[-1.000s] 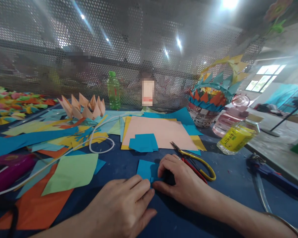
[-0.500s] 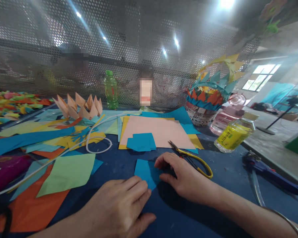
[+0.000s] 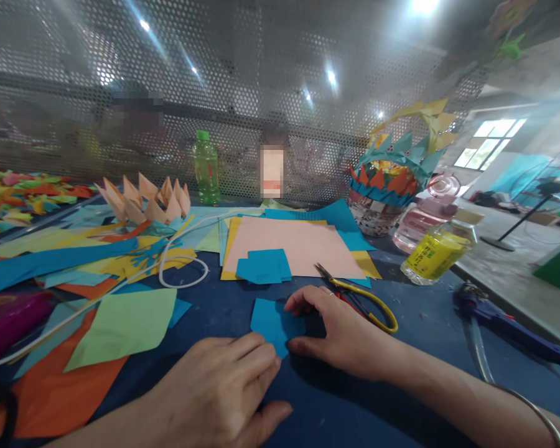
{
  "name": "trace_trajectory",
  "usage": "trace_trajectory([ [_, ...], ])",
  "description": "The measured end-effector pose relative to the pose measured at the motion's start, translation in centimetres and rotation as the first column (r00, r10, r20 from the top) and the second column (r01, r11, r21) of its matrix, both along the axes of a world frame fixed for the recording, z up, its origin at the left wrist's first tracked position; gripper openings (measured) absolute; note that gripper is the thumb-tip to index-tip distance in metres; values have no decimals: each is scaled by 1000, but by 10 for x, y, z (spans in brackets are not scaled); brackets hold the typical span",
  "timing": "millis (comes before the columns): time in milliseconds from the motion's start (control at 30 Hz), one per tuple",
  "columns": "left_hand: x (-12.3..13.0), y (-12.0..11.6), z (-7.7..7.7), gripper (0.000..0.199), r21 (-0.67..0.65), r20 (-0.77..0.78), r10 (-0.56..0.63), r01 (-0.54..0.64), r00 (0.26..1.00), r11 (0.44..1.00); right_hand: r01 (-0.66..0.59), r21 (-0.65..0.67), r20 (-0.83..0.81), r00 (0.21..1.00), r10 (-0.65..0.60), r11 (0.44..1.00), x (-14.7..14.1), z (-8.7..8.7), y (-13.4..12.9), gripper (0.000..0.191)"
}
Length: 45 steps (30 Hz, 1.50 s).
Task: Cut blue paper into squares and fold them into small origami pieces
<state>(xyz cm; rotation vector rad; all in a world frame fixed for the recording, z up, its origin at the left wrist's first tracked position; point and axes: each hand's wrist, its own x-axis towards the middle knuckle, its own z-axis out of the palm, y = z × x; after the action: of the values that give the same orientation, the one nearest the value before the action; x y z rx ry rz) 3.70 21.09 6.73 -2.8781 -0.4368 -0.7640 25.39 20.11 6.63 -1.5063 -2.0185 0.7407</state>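
Note:
A blue paper square (image 3: 269,316) lies on the dark blue table between my hands. My left hand (image 3: 228,386) rests palm down at its lower left edge, fingers together and thumb apart. Over its right side, my right hand (image 3: 329,326) is curved, with fingertips and thumb spread apart on or just above the paper. Several blue paper pieces (image 3: 265,266) sit on a pink sheet (image 3: 294,239) beyond. Just past my right hand are scissors with yellow handles (image 3: 368,298), their blades on the pink sheet's edge.
Left: green paper (image 3: 126,326), orange paper (image 3: 65,398), a purple tool (image 3: 14,323) and a white cord (image 3: 186,285). Behind stand a folded pink paper ring (image 3: 144,202) and a green bottle (image 3: 206,168). Right: a paper basket (image 3: 376,208), bottles (image 3: 436,255) and a blue-handled tool (image 3: 508,326).
My right hand's fingertips and thumb have shifted slightly left over the blue square, with the thumb lower and further from the fingers. My left hand looks nearly unchanged.

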Motion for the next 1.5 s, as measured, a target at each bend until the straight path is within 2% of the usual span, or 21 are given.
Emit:
trace_trajectory([
  [200,-1,0,0,54,20,27,-12,11,1000,1000,-46,-62,-26,999,45,997,8,3,4,39],
  [467,-3,0,0,46,-23,33,-24,25,999,999,-17,54,-24,1000,18,998,11,-4,6,38],
  [567,-3,-1,2,42,-15,27,-18,19,999,1000,6,105,-31,1000,-3,994,10,-9,6,30],
  [633,-3,-2,3,42,-18,23,-22,22,999,1000,23,87,-63,998,-18,996,8,-10,7,23],
  [733,-3,-3,3,42,-42,13,-24,25,1000,999,7,69,-139,990,3,998,7,-9,9,24],
  [800,-3,-2,3,40,-39,23,-21,22,1000,999,-18,100,-175,984,35,995,6,-7,9,26],
  [933,-1,-3,4,34,-12,52,8,-7,999,1000,-6,159,-125,992,27,987,5,-5,8,20],
  [1067,1,-5,6,32,49,100,29,-35,995,998,76,104,-136,989,-62,992,5,-3,5,28],
  [1133,1,-5,7,32,78,124,32,-42,992,996,82,104,-167,984,-63,991,4,-3,3,37],
  [1233,1,-1,7,36,66,114,51,-59,992,996,23,203,-170,985,12,979,3,-4,1,44],
  [1333,0,2,4,42,40,81,64,-68,995,997,-80,315,-128,984,126,946,3,-4,0,42],
  [1500,-1,3,3,46,29,84,106,-109,991,994,-215,425,51,975,214,879,9,-7,5,32],
])
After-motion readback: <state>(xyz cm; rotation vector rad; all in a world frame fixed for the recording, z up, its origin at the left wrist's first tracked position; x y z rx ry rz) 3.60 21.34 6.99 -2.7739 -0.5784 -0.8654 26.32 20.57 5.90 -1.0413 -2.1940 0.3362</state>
